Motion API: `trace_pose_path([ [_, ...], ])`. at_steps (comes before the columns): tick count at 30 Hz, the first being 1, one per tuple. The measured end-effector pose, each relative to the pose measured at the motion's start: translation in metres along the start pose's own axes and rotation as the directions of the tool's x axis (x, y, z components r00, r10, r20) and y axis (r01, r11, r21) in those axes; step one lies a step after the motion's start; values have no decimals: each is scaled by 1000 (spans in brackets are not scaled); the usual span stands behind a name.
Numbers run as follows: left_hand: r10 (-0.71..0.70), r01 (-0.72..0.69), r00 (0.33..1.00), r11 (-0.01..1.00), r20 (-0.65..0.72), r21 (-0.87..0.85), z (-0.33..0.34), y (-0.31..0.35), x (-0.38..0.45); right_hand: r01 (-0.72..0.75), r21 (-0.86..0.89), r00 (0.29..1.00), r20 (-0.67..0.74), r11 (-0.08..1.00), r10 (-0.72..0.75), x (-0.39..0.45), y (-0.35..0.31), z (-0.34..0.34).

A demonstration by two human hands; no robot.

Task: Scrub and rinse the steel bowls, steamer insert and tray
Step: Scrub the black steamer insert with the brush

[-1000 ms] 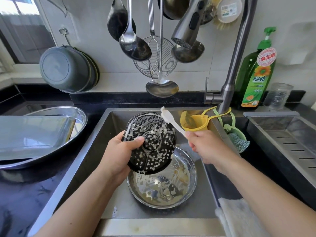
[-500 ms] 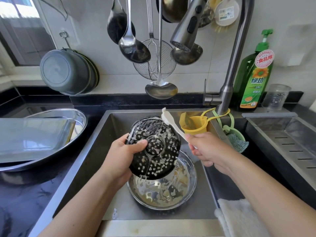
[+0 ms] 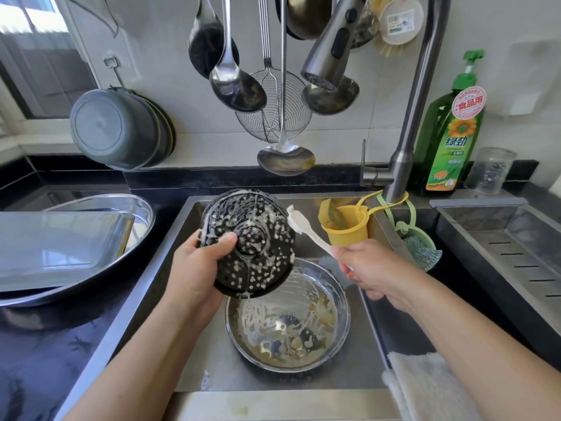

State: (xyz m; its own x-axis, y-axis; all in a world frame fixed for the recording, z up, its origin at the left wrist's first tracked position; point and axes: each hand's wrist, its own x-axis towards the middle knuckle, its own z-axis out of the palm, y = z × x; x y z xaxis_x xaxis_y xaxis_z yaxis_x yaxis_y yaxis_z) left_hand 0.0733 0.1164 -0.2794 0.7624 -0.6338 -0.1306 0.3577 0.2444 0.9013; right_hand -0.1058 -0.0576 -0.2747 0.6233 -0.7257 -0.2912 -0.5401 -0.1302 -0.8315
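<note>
Black insert (image 3: pixel 247 244), suds-coated, is gripped at rim by left hand (image 3: pixel 197 268), held tilted over bowl (image 3: pixel 288 317) in sink (image 3: pixel 170 256). Brush (image 3: pixel 306 229) is clenched in right hand (image 3: pixel 367 265), head at insert edge. Perforations to be scrubbed row by row; insert to be rotated.

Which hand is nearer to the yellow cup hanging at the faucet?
Right. The right hand, gripping the white brush, is just below the yellow cup; the left hand holds the steamer insert farther left.

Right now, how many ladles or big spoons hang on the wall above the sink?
4: a dark spoon far left, a shiny ladle beside it, a low ladle in the middle, and one behind the faucet head, partly hidden.
</note>
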Motion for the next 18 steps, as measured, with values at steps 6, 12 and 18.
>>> trace_pose_path([
  [6, -45, 36, 997, 992, 70, 125, 8, -7, -8, 33, 53, 999, -13, 998, -32, 1, 0, 2],
  [12, -45, 36, 997, 990, 66, 140, 6, -5, -8, 33, 46, 999, -16, 998, -32, 1, 2, 3],
  [18, 7, -11, 999, 994, 36, 109, 5, -4, -5, 41, 35, 999, -13, 999, -40, 0, 4, 3],
])
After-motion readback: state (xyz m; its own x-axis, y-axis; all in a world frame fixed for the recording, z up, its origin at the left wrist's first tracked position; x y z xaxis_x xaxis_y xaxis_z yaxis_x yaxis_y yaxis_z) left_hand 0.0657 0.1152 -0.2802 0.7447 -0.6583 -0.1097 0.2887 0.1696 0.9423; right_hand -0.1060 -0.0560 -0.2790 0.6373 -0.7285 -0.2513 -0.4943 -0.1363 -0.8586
